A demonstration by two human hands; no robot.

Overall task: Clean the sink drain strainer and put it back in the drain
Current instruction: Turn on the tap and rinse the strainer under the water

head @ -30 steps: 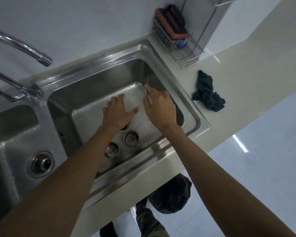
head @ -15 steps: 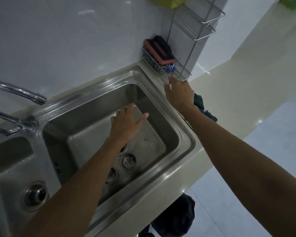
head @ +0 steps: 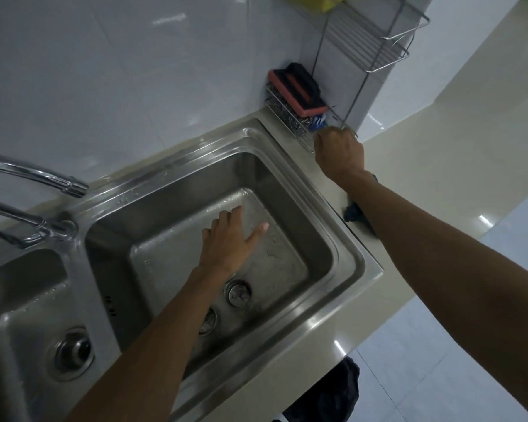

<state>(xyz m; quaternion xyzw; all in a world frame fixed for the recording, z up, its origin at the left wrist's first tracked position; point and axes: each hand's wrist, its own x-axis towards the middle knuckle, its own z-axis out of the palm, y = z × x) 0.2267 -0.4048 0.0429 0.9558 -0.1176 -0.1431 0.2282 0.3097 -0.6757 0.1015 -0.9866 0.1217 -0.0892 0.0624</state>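
Your right hand has left the sink and is now reaching the rack.
Its fingers are curling at the wire edge; I cannot tell what they hold. Your left hand is hovering spread, empty, over the basin; the strainer is lying just below it.

The left hand is flat with fingers spread wide. The right hand is curled, arm stretched far out.

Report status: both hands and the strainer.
Left hand open, spread low in the right basin. Right hand curled at the wire rack; contents hidden. Strainer loose on the basin floor.
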